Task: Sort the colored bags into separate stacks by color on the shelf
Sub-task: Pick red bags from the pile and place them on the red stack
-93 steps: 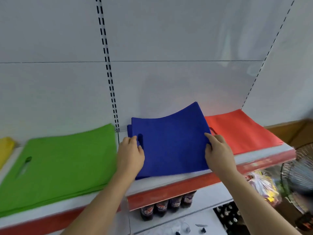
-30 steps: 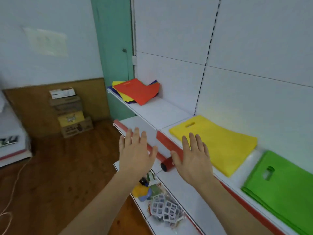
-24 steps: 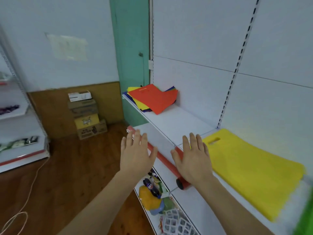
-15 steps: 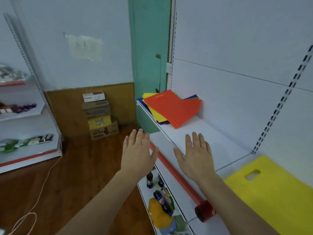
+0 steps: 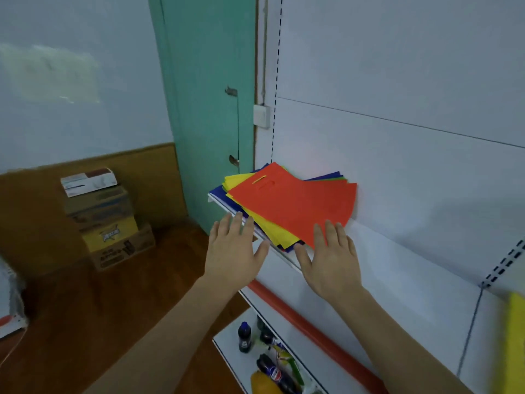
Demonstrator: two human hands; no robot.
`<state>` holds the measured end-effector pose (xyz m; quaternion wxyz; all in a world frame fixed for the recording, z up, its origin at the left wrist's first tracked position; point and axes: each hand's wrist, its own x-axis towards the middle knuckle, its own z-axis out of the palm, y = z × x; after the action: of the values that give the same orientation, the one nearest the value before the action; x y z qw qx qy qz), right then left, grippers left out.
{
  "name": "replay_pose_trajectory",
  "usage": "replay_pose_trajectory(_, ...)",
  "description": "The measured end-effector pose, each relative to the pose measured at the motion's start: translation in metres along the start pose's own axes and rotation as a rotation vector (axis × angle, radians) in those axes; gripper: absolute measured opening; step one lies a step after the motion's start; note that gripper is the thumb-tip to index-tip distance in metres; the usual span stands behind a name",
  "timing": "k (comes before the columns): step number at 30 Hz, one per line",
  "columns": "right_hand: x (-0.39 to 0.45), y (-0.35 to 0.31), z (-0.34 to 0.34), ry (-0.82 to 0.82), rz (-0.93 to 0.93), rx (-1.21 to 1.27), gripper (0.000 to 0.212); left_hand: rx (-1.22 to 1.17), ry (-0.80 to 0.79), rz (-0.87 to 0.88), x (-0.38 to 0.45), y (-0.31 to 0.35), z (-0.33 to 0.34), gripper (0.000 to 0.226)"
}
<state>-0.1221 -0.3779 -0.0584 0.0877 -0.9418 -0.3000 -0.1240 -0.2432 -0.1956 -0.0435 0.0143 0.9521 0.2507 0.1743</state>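
**shelfwatcher:** Over on the left, past the cardboard boxes point(image 5: 105, 220) stacked against the wall, the view has swung round compared with three seconds back. Then both hands were on a blue bag between the green and red stacks. Now that bag is out of frame and the person faces the far end of the shelf point(image 5: 397, 268) by the green door point(image 5: 204, 109).

**binsorter:** Yep, and the hands come up empty. The left hand point(image 5: 233, 251) has its fingers straight and spread, holding nothing, hovering just off the shelf's front edge. The mixed pile point(image 5: 287, 209) sits right beyond it: a red bag point(image 5: 301, 206) on top, yellow under it, blue and green edges poking out.

**shelfwatcher:** Half a second ago that pile was well ahead of the fingertips. Now the right hand point(image 5: 332, 260), also flat and empty, has its fingertips at the red bag's near corner. Can't tell if it's actually touching.

**binsorter:** So I read it as blue placed, next pick starting. Red bag is my guess. At the far right a sliver of the yellow stack point(image 5: 515, 336) shows, blurry.
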Motion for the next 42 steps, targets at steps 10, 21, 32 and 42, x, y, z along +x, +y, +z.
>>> replay_pose_trajectory(10,0.081,-0.015,0.034,-0.052,0.221,-0.056,0.08,-0.093,-0.081,0.141,0.115,-0.039,0.049,0.076)
replay_pose_trajectory(21,0.159,-0.025,0.07,-0.185,0.33,-0.002,0.089,-0.04,-0.144,0.315,0.212,-0.05,0.093,0.084)
replay_pose_trajectory(32,0.142,-0.05,0.062,0.01,0.313,0.144,0.043,-0.011,-0.245,0.694,0.235,-0.052,0.12,0.091)
replay_pose_trajectory(42,0.103,-0.041,0.043,0.006,1.118,0.065,0.076,-0.181,-0.295,0.859,0.227,-0.053,0.113,0.07)
